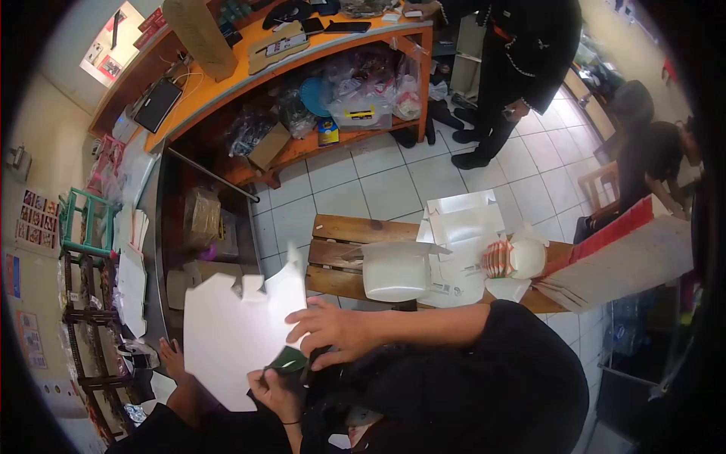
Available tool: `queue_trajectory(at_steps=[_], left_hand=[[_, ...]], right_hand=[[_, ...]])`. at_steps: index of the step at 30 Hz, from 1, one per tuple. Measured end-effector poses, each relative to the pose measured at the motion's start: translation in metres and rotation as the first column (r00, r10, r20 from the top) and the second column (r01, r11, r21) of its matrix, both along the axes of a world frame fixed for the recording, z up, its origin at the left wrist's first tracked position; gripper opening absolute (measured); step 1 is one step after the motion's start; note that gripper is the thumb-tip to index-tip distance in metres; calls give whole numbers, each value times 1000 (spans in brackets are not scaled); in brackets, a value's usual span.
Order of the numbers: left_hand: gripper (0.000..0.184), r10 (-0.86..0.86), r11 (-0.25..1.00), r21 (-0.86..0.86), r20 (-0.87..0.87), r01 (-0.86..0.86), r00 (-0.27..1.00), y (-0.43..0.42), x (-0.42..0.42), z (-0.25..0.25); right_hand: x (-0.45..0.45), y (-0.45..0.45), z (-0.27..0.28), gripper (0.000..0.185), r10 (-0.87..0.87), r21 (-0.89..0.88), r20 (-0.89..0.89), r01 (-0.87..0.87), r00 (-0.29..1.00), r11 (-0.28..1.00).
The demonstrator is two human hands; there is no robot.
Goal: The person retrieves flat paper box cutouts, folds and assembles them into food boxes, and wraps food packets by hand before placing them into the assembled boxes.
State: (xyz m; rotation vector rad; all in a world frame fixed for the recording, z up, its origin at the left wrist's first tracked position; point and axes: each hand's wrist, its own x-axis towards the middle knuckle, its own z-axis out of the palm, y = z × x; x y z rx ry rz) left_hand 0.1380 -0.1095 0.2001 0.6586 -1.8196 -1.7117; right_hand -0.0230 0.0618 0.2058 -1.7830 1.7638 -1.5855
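A white die-cut cardboard box blank, flat with notched edges, is held up in front of me. The fingers of my right hand are bent over its right edge, thumb lower down. Below it, my left hand, with a thin dark wristband, pinches the lower edge. Between my hands a dark green patch shows at the blank's corner. Another person's hand is just left of the blank, fingers spread.
On a wooden bench stand a white box, an open white box, a red-striped stack and upright cardboard sheets. An orange counter runs behind. A person in black stands beside it; another bends at right.
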Motion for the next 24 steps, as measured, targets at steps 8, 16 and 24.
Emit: queue_trajectory(at_steps=[8, 16, 24], left_hand=[[25, -68, 997, -36, 105, 72, 992, 5, -50, 2], [19, -90, 883, -437, 202, 172, 975, -5, -47, 2], [21, -35, 700, 691, -218, 179, 975, -52, 17, -7]], right_hand=[[-15, -20, -5, 18, -465, -1, -48, 466, 884, 885], [-20, -25, -5, 53, -119, 245, -19, 120, 993, 962], [-58, -3, -31, 77, -343, 262, 300, 269, 890, 927]])
